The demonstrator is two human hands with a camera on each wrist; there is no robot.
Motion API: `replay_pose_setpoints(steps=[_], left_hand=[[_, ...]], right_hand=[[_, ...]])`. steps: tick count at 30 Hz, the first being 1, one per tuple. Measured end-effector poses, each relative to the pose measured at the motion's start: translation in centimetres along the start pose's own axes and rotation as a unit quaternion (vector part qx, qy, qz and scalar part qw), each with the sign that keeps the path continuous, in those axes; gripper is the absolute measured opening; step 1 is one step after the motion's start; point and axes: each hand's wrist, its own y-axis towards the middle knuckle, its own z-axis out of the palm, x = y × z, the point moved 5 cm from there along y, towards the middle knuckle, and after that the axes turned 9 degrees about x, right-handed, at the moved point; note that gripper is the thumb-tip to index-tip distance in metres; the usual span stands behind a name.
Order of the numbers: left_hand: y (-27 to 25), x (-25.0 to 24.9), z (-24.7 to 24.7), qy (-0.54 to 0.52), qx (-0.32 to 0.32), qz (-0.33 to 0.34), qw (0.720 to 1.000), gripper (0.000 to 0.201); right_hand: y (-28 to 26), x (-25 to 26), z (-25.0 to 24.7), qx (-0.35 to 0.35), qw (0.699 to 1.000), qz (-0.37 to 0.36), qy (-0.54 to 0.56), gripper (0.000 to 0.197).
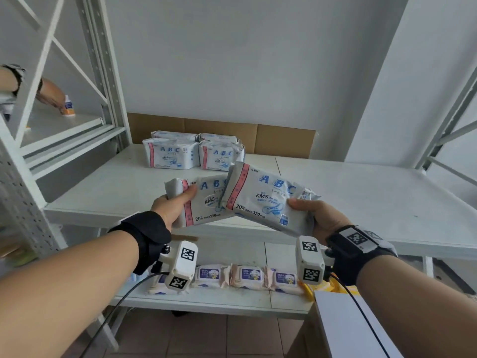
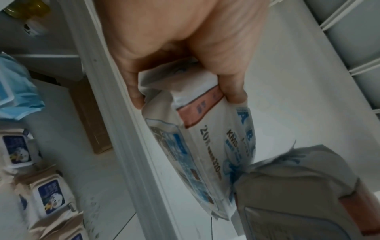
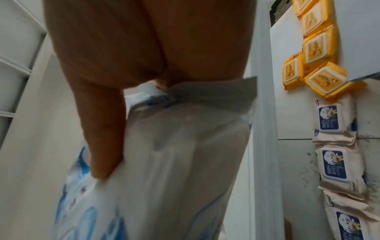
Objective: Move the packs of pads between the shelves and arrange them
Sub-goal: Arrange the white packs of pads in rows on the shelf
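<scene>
My left hand [image 1: 173, 206] grips a white ABC pad pack [image 1: 206, 200] by its left end, thumb on top; the left wrist view shows that pack [image 2: 205, 146] pinched between thumb and fingers [image 2: 232, 87]. My right hand [image 1: 320, 215] holds a second pad pack [image 1: 265, 197] by its right end, overlapping the first pack's right edge; in the right wrist view the thumb [image 3: 102, 146] presses on this pack [image 3: 174, 162]. Both packs hover over the front edge of the white shelf [image 1: 361, 192]. Several more pad packs [image 1: 193, 152] stand stacked at the shelf's back.
Baby-wipe packs [image 1: 247, 276] lie in a row on the lower shelf [image 1: 206, 302], with yellow wipe packs [image 3: 316, 48] further right. Cardboard [image 1: 284, 142] lines the back wall. Another person's hand [image 1: 49, 95] holds a small bottle [image 1: 69, 105] on the left rack. Rack posts stand at both sides.
</scene>
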Motion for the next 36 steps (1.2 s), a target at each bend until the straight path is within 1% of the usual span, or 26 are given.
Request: replay_pose_setpoints(steps=[3, 7, 9, 11, 12, 16, 18, 20, 23, 25, 26, 27, 28, 30, 31, 33, 36], left_hand=[[2.4, -0.8, -2.4, -0.009, -0.008, 0.005, 1.000, 0.063], [6.3, -1.6, -5.1, -0.010, -0.020, 0.007, 1.000, 0.062], [8.5, -2.1, -6.7, 0.005, -0.029, 0.012, 1.000, 0.064], [10.7, -2.8, -8.4, 0.019, -0.045, 0.027, 0.998, 0.064], [11.8, -3.1, -9.1, 0.026, -0.051, 0.032, 0.998, 0.064], [15.7, -4.2, -11.6, 0.039, -0.063, 0.037, 0.997, 0.060], [17.6, -4.6, -12.5, 0.041, -0.055, 0.032, 0.997, 0.058], [19.3, -4.8, -12.9, 0.044, -0.037, 0.022, 0.998, 0.056], [21.9, -5.1, -13.3, 0.046, -0.014, 0.014, 0.999, 0.049], [23.6, -5.5, -13.5, 0.052, 0.012, 0.012, 0.999, 0.046], [24.4, -5.8, -13.5, 0.055, 0.028, 0.012, 0.998, 0.045], [25.2, -6.1, -13.5, 0.058, 0.042, 0.012, 0.997, 0.045], [25.9, -6.5, -13.6, 0.059, 0.054, 0.012, 0.997, 0.044], [27.1, -7.0, -13.9, 0.063, 0.074, 0.010, 0.995, 0.043], [27.6, -7.1, -14.2, 0.066, 0.084, 0.008, 0.994, 0.043], [28.6, -7.2, -14.6, 0.075, 0.105, 0.001, 0.992, 0.041], [29.7, -6.9, -15.3, 0.091, 0.124, -0.006, 0.988, 0.034]], right_hand=[[2.6, 0.5, 1.4, -0.009, 0.999, 0.003, -0.039, 0.058], [6.6, 1.3, 1.8, -0.018, 0.998, -0.007, -0.052, 0.063], [9.2, 1.8, 1.5, -0.022, 0.998, -0.010, -0.058, 0.058], [11.9, 2.4, 1.2, -0.029, 0.997, -0.015, -0.068, 0.046], [13.3, 2.5, 1.1, -0.035, 0.997, -0.016, -0.074, 0.046], [18.4, 2.4, 0.3, -0.070, 0.992, 0.005, -0.101, 0.073], [20.7, 2.3, 0.2, -0.081, 0.989, 0.012, -0.122, 0.076], [22.9, 2.2, 0.2, -0.093, 0.986, 0.018, -0.140, 0.081], [25.7, 1.9, 0.2, -0.093, 0.981, 0.027, -0.171, 0.097], [27.4, 1.8, 0.2, -0.093, 0.977, 0.029, -0.188, 0.110], [28.2, 1.7, 0.1, -0.093, 0.976, 0.030, -0.192, 0.113], [28.8, 1.6, 0.0, -0.092, 0.975, 0.033, -0.199, 0.110], [29.3, 1.5, -0.1, -0.091, 0.973, 0.037, -0.209, 0.100], [30.2, 1.4, -0.3, -0.091, 0.969, 0.044, -0.226, 0.073], [30.7, 1.4, -0.4, -0.095, 0.968, 0.045, -0.227, 0.064], [31.5, 1.3, -0.7, -0.105, 0.969, 0.046, -0.220, 0.059], [32.4, 1.1, -0.8, -0.102, 0.969, 0.062, -0.217, 0.065]])
